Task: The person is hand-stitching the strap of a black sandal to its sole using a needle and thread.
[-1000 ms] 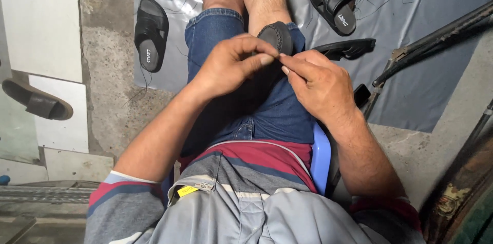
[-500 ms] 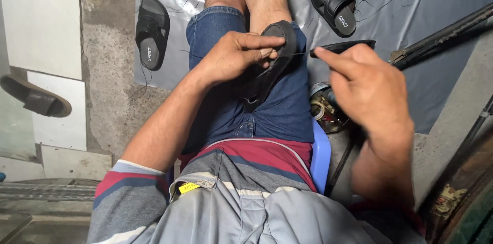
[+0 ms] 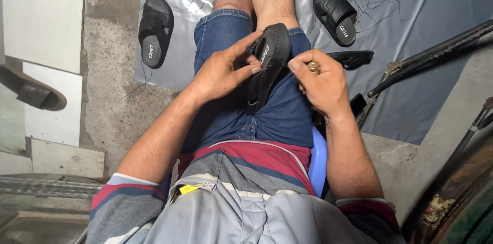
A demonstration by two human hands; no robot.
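A grey plastic sheet [image 3: 411,85] covers the floor beyond both hands, with black sandals lying on it: one [image 3: 154,31] off past the left hand, another [image 3: 336,12] past the right. Between the hands, a black sandal [image 3: 267,67] stands on edge over the lap. The left hand [image 3: 223,72] grips its side, fingers curled. The right hand [image 3: 321,82] is closed, pinching a small brass-coloured tool [image 3: 313,67] beside the sandal's rim.

Black sandal [image 3: 268,64] mid-frame looks like matt leather, stitched around the edge. The tool [image 3: 313,66] in the right hand [image 3: 322,84] has a shiny brass tip. Grey sheet [image 3: 426,13] up top is glossy plastic, concrete floor [image 3: 105,85] rough, shorts [image 3: 287,115] denim.
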